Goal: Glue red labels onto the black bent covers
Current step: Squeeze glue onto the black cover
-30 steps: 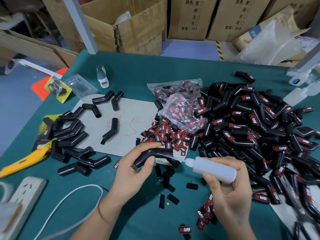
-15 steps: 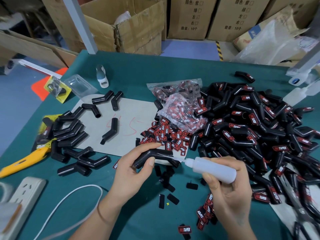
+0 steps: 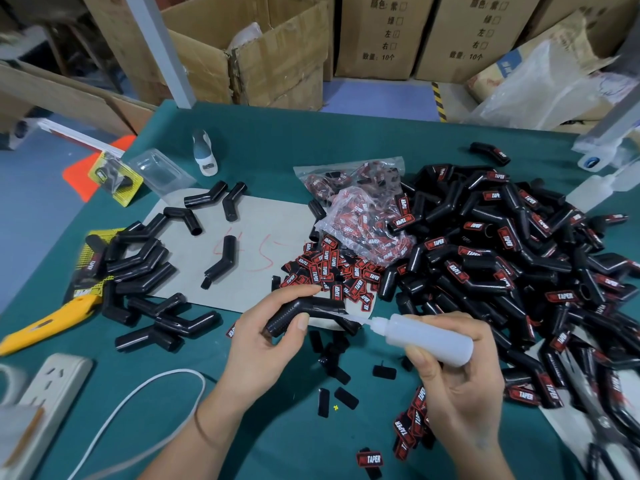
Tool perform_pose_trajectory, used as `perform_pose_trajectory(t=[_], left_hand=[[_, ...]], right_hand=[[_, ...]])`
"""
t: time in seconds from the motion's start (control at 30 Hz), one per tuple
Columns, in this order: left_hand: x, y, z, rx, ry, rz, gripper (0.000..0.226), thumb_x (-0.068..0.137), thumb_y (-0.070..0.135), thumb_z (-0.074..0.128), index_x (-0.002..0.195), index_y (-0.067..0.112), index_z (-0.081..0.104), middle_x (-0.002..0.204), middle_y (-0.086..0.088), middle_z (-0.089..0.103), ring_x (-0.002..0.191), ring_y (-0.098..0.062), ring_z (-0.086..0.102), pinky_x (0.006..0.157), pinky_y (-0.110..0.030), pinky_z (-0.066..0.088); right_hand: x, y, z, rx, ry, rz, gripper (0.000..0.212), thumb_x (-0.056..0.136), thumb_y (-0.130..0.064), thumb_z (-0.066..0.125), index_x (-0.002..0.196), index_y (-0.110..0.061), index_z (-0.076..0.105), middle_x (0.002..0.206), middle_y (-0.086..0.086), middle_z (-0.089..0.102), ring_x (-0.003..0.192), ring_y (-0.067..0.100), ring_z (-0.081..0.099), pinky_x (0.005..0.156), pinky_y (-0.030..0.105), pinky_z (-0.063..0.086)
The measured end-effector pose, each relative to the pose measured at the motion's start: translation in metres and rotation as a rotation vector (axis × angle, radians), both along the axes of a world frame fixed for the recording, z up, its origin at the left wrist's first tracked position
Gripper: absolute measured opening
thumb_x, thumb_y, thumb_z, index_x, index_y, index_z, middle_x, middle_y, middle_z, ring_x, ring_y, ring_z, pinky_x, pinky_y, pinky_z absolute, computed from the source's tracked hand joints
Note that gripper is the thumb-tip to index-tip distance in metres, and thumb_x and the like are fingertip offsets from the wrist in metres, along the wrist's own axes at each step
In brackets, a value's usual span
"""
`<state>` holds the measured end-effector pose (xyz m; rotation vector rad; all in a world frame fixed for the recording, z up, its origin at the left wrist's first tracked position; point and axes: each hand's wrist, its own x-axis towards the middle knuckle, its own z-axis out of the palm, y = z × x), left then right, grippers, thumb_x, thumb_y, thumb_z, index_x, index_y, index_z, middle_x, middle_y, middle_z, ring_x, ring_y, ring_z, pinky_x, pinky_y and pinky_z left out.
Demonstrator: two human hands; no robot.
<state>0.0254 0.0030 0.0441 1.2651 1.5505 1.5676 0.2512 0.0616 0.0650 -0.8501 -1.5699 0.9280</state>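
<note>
We see the left hand gripping a black bent cover above the green table, thumb curled over its near leg and fingers wrapped round the far side. The right hand holds a white glue bottle lying nearly flat, fingers curled round its body and thumb pressed on the near side. The bottle's thin nozzle points left and meets the cover's right leg.

Just behind the cover lies a heap of loose red labels, spilling from two clear bags. More labels lie near the right wrist, and one sits alone at the bottom edge. To the right spreads a big pile of labelled covers. On the left, plain covers cluster beside a grey card with red writing. A yellow knife, a power strip and a white cord lie at the near left.
</note>
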Motion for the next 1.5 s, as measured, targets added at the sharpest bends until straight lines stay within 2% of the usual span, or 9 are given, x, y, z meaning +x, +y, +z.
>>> perform_pose_trajectory(t=[0.3, 0.5, 0.7, 0.8, 0.97, 1.2, 1.43, 1.5], left_hand=[[0.0019, -0.0007, 0.0041, -0.003, 0.014, -0.008, 0.033, 0.095, 0.027, 0.061, 0.119, 0.048, 0.072, 0.090, 0.027, 0.068, 0.080, 0.007, 0.060, 0.078, -0.008, 0.045], [0.0017, -0.0002, 0.0029, -0.002, 0.016, -0.006, 0.034, 0.096, 0.027, 0.060, 0.120, 0.047, 0.071, 0.089, 0.026, 0.067, 0.080, 0.007, 0.060, 0.078, -0.009, 0.045], [0.0006, -0.0007, 0.0006, -0.012, 0.013, -0.009, 0.031, 0.097, 0.029, 0.060, 0.122, 0.045, 0.072, 0.087, 0.024, 0.067, 0.083, 0.011, 0.058, 0.080, -0.007, 0.044], [0.0013, -0.0001, 0.0020, -0.007, 0.031, -0.009, 0.032, 0.098, 0.027, 0.059, 0.121, 0.044, 0.072, 0.086, 0.025, 0.067, 0.082, 0.015, 0.057, 0.079, -0.004, 0.042], [0.0022, -0.0008, 0.0043, -0.004, 0.053, 0.002, 0.030, 0.096, 0.024, 0.059, 0.119, 0.038, 0.072, 0.081, 0.030, 0.066, 0.075, 0.020, 0.055, 0.074, 0.003, 0.038], [0.0039, -0.0001, 0.0061, 0.003, 0.057, 0.018, 0.031, 0.095, 0.022, 0.059, 0.118, 0.037, 0.073, 0.079, 0.031, 0.065, 0.067, 0.016, 0.055, 0.068, 0.002, 0.038], [0.0032, -0.0001, 0.0072, 0.002, 0.071, 0.023, 0.034, 0.096, 0.023, 0.058, 0.121, 0.040, 0.073, 0.089, 0.028, 0.070, 0.074, 0.022, 0.055, 0.074, 0.003, 0.038], [0.0028, -0.0002, 0.0066, -0.001, 0.073, 0.023, 0.033, 0.096, 0.022, 0.058, 0.122, 0.039, 0.072, 0.089, 0.028, 0.070, 0.075, 0.022, 0.055, 0.074, 0.003, 0.038]], right_hand=[[0.0005, -0.0001, 0.0001, -0.011, 0.011, 0.006, 0.026, 0.096, -0.051, 0.068, 0.119, -0.047, 0.058, 0.112, -0.017, 0.067, 0.103, 0.016, 0.067, 0.083, 0.024, 0.055], [0.0019, 0.0001, -0.0032, -0.021, -0.002, 0.011, 0.027, 0.096, -0.051, 0.069, 0.120, -0.045, 0.058, 0.112, -0.011, 0.068, 0.103, 0.021, 0.068, 0.083, 0.031, 0.057], [0.0030, 0.0006, -0.0048, 0.002, -0.012, 0.010, 0.026, 0.097, -0.050, 0.068, 0.120, -0.046, 0.057, 0.112, -0.011, 0.068, 0.102, 0.022, 0.067, 0.081, 0.032, 0.056], [0.0042, 0.0007, -0.0067, 0.008, -0.031, 0.018, 0.027, 0.097, -0.050, 0.068, 0.121, -0.045, 0.057, 0.113, -0.009, 0.069, 0.103, 0.023, 0.067, 0.082, 0.035, 0.056], [0.0042, 0.0015, -0.0073, 0.039, -0.026, 0.024, 0.027, 0.099, -0.047, 0.068, 0.122, -0.045, 0.056, 0.115, -0.014, 0.068, 0.106, 0.020, 0.066, 0.085, 0.029, 0.055], [0.0051, 0.0022, -0.0092, 0.061, -0.030, 0.027, 0.026, 0.099, -0.045, 0.068, 0.123, -0.044, 0.056, 0.115, -0.013, 0.069, 0.108, 0.023, 0.066, 0.085, 0.039, 0.056], [0.0047, 0.0007, -0.0075, 0.064, -0.046, 0.027, 0.027, 0.098, -0.048, 0.068, 0.122, -0.048, 0.056, 0.115, -0.019, 0.068, 0.107, 0.025, 0.067, 0.081, 0.048, 0.057], [0.0038, 0.0010, -0.0064, 0.070, -0.046, 0.027, 0.026, 0.098, -0.048, 0.068, 0.122, -0.048, 0.056, 0.114, -0.019, 0.068, 0.106, 0.025, 0.067, 0.082, 0.047, 0.057]])
